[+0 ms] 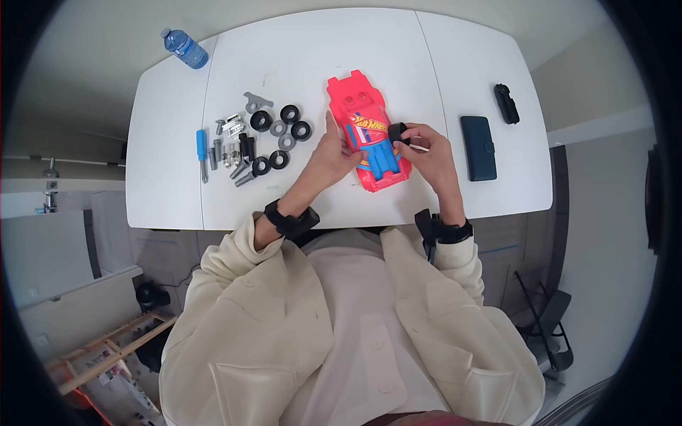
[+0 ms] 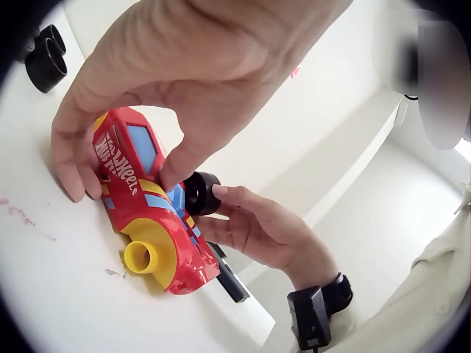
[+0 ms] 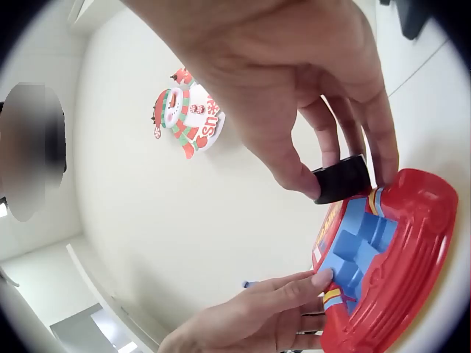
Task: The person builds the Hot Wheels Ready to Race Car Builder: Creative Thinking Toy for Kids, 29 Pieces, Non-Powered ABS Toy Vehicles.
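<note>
The red car body (image 1: 369,128) lies between the two hands over the white surface (image 1: 263,57), its long side slanting and its blue interior at the end nearer the person. The left hand (image 1: 334,152) grips it from the left: in its wrist view the fingers lie along one side while the thumb presses on top, by the blue part. The right hand (image 1: 432,151) is at the opposite side of the car, pinching a black wheel (image 3: 343,180) between thumb and fingers. That wheel sits right at the car's edge, next to the blue interior; whether it is seated on anything there cannot be told. A yellow hub (image 2: 141,257) sticks out of the car's side in the left wrist view, bare of any wheel.

Well to the left of the left hand, loose black tyres (image 1: 289,113) and grey rings (image 1: 286,142) lie in a group, with grey bolts (image 1: 213,159) and a blue-handled screwdriver (image 1: 202,150) farther out. A water bottle (image 1: 186,50) stands at the far left corner. Beyond the right hand lie a dark wallet-like case (image 1: 479,148) and a small black object (image 1: 506,104).
</note>
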Available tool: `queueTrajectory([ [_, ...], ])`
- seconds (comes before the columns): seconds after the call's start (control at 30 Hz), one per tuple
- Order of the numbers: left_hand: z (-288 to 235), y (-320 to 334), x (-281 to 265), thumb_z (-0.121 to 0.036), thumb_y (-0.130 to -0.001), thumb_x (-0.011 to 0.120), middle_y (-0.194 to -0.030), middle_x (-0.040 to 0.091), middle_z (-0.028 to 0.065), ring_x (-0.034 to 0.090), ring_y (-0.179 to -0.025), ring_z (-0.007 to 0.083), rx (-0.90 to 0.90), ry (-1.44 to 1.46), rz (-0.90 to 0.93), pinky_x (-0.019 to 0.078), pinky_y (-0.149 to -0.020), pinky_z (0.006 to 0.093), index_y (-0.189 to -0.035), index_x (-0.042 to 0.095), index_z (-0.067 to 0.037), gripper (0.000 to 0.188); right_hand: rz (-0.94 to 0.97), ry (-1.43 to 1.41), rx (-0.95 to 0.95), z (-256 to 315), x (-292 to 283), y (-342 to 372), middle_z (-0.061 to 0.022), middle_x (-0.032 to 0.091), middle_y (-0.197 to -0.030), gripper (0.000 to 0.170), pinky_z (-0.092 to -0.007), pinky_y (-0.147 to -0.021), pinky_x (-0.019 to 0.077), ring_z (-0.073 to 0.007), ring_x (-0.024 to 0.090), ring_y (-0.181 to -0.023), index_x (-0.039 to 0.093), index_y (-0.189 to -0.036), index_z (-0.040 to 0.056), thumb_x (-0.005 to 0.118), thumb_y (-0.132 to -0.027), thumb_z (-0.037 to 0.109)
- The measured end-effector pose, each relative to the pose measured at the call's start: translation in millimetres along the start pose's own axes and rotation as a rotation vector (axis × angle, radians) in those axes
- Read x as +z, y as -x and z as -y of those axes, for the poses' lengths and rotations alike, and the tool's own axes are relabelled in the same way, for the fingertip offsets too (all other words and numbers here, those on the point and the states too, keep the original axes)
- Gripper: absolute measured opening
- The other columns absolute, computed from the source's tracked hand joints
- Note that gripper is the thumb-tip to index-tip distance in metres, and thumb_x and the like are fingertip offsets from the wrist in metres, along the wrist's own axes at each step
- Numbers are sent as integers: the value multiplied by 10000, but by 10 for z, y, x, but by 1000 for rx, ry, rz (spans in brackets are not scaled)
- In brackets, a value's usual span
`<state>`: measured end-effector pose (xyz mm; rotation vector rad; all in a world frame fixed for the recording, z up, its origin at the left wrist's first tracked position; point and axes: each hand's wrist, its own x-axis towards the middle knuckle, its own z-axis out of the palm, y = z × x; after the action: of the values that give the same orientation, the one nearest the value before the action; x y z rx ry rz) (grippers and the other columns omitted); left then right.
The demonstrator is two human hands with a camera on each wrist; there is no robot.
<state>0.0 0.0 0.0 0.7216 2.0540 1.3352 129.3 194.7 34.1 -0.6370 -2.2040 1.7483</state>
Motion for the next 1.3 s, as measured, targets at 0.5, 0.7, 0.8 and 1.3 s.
queueTrajectory([
  [0.5, 110, 22, 125, -220, -851, 834, -1215, 605, 238, 679, -1029, 294, 135, 162, -9, 588, -894, 386, -1561, 51, 57, 1093, 28, -50, -170, 366, 245, 296, -114, 677, -1221, 197, -313, -953, 588, -200, 711, -1054, 711, -995, -21, 790, -815, 0],
  [0.7, -39, 103, -14, -168, -938, 750, -1376, 541, 191, 584, -1266, 261, 172, 263, 71, 514, -1054, 403, -1575, 36, -21, 968, 69, -119, -120, 484, 296, 374, -117, 667, -1243, 208, -318, -987, 578, -204, 713, -1069, 717, -999, -15, 802, -811, 12],
  [0.8, -175, 180, -87, -191, -991, 693, -1464, 484, 167, 527, -1344, 240, 52, 300, 122, 480, -1103, 413, -1598, 22, -72, 913, 93, -145, -89, 502, 303, 381, -113, 662, -1258, 209, -318, -1003, 572, -201, 712, -1078, 717, -1004, -14, 803, -816, 12],
  [1.3, 144, 173, -84, -133, -881, 745, -1364, 493, 304, 594, -1205, 322, 68, 214, 93, 524, -1008, 378, -1563, 29, 92, 1014, 108, -263, 42, 84, 229, 263, -99, 686, -1246, 173, -296, -944, 569, -167, 690, -1081, 696, -1009, 0, 791, -866, 12],
])
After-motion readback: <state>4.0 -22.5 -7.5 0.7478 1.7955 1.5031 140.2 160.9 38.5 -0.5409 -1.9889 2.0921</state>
